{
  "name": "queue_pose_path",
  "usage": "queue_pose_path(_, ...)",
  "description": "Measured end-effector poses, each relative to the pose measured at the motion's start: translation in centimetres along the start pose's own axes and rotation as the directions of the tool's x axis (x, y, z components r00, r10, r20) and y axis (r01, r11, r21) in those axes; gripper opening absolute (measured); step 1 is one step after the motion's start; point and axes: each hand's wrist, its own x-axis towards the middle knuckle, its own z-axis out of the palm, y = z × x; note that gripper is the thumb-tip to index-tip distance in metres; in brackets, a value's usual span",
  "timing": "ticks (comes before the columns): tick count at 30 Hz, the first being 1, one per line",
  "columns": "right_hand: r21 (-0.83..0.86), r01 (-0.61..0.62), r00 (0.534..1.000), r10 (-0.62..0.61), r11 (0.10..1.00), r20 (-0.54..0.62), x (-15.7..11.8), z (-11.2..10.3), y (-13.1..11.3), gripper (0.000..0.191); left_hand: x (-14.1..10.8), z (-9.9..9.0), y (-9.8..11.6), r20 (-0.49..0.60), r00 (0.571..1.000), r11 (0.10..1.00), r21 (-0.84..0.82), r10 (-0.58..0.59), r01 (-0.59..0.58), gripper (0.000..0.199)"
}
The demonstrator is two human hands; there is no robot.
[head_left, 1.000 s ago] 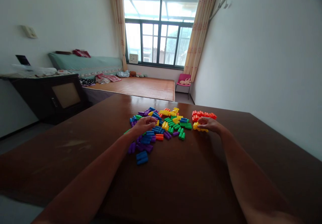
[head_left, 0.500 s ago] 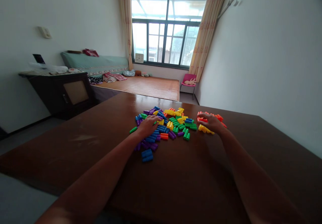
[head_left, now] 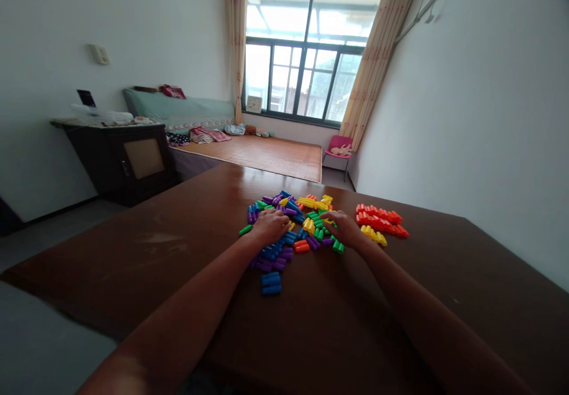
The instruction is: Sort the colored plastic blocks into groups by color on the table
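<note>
My left hand (head_left: pixel 270 227) rests on the pile's left part, fingers curled over blue and purple pieces (head_left: pixel 272 251); what lies under the fingertips is hidden. My right hand (head_left: pixel 344 227) is at the pile's right side, fingers apart, over green pieces (head_left: pixel 316 220) and a yellow one. Right of it lie two rows of red pieces (head_left: pixel 381 222) with a short row of yellow pieces (head_left: pixel 374 235) in front. A blue block (head_left: pixel 271 283) sits apart, nearer to me.
The brown table (head_left: pixel 178 253) extends around the pile. Beyond it are a low bed (head_left: pixel 275 155), a dark cabinet (head_left: pixel 142 158) at the left and a pink chair (head_left: pixel 339 145) by the window.
My right hand has moved left from the red and yellow rows to the green pieces. My left hand's fingers have curled in more. The view has shifted slightly.
</note>
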Motion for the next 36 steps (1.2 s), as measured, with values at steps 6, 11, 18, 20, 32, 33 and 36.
queue_pose_path(6,-0.141,-0.072,0.997,0.071,0.987,-0.010,7.0,2.5,-0.1,0.042,-0.1,0.0,0.3,-0.003,1.000,1.000,0.025,-0.003,0.003,0.028)
queue_pose_path(11,-0.284,-0.183,0.976,0.208,0.941,0.061,10.2,4.1,-0.1,0.044,-0.2,0.1,0.0,-0.002,1.000,1.000,0.003,-0.010,0.010,0.028)
queue_pose_path(18,0.187,-0.256,0.966,0.245,0.948,0.080,8.8,3.5,0.7,0.033,-0.1,0.0,-0.4,0.000,1.000,0.999,-0.029,-0.028,0.028,0.028)
queue_pose_path(20,0.442,-0.298,0.954,0.275,0.846,0.118,7.1,2.7,0.8,0.034,-0.1,-0.1,-0.5,-0.017,0.999,0.999,-0.027,-0.035,0.034,0.028)
queue_pose_path(32,0.634,-0.483,0.554,0.772,0.604,-0.312,-8.7,-5.7,7.4,0.022,2.6,-1.7,-6.9,-0.204,0.904,0.887,-0.360,-0.377,0.288,0.029)
queue_pose_path(33,0.606,-0.509,0.535,0.776,0.611,-0.334,-10.2,-5.9,7.9,0.021,2.8,-1.7,-7.8,-0.180,0.891,0.857,-0.405,-0.417,0.319,0.030)
queue_pose_path(36,0.573,-0.550,0.517,0.786,0.608,-0.338,-13.2,-5.6,9.0,0.022,2.4,-1.4,-10.3,-0.152,0.847,0.792,-0.467,-0.509,0.392,0.031)
